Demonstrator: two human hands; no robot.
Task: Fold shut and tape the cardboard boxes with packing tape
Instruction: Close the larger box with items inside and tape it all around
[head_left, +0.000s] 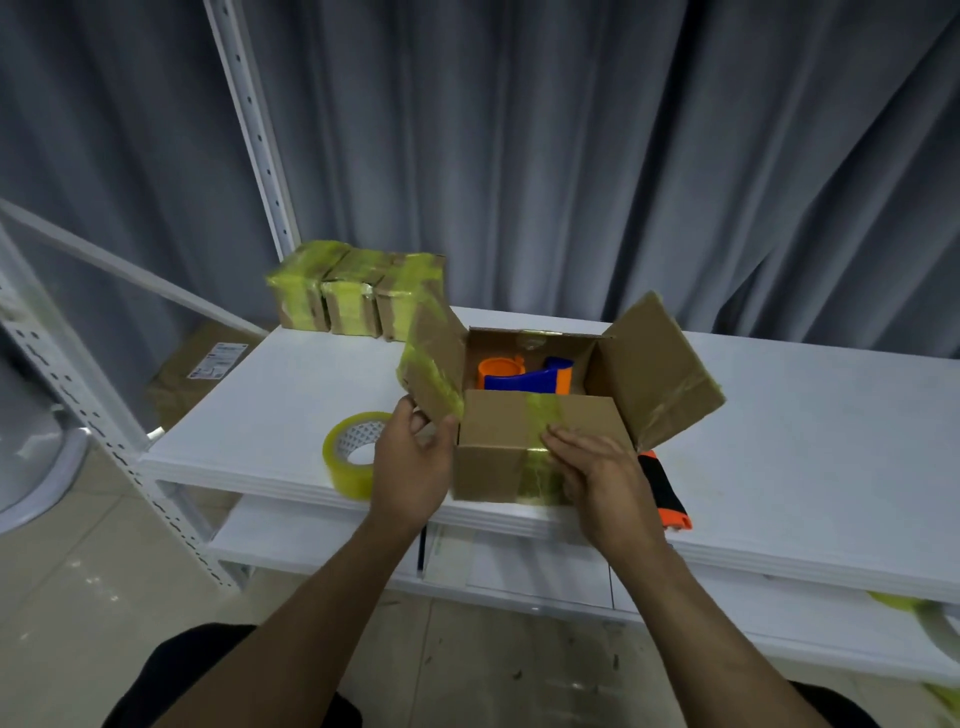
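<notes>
Cardboard box (493, 467) sits at the near edge of the shelf (260, 405), tape roll (353, 452) at its 9 o'clock. Right hand (597, 478) presses the near flap (498, 415) with straight fingers; left hand (415, 462) pinches the left flap (436, 358) — let go early, either may spring up.

perhaps a dispenser (524, 382), half behind front flap (498, 415)
</notes>
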